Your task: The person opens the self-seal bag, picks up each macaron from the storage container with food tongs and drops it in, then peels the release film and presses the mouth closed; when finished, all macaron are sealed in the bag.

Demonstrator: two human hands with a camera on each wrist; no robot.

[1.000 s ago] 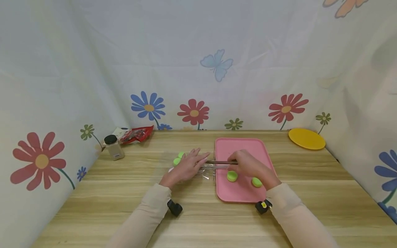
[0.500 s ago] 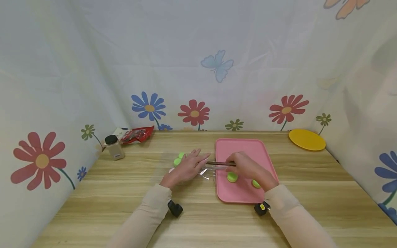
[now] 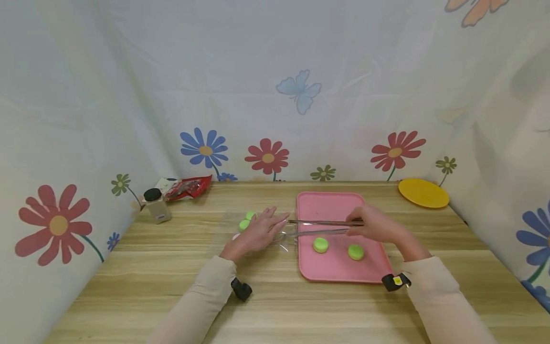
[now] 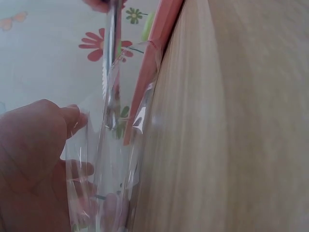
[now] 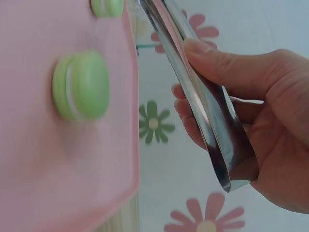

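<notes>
My right hand [image 3: 378, 227] grips a pair of metal tongs [image 5: 212, 106], thumb on one arm and fingers round the other. The tong arms stand apart and reach left over the pink tray [image 3: 309, 267] to the mouth of a clear plastic bag [image 4: 111, 145]. My left hand [image 3: 262, 229] holds that bag, its thumb and fingers at the plastic. Two green macarons [image 3: 244, 225] and a pale one, mostly hidden, lie by the left hand, seemingly in the bag. On the tray sit one green macaron [image 3: 320, 245] and another green macaron [image 3: 355, 252].
A jar with a black lid [image 3: 157, 205] and a red packet [image 3: 189, 187] stand at the back left of the wooden table [image 3: 275, 310]. A yellow plate [image 3: 423, 193] lies at the back right. A flowered curtain [image 3: 240, 95] closes off the rear.
My right hand has moved right, sliding back along the tongs, so more of their length shows. Both tray macarons are now uncovered. The left hand has stayed in place.
</notes>
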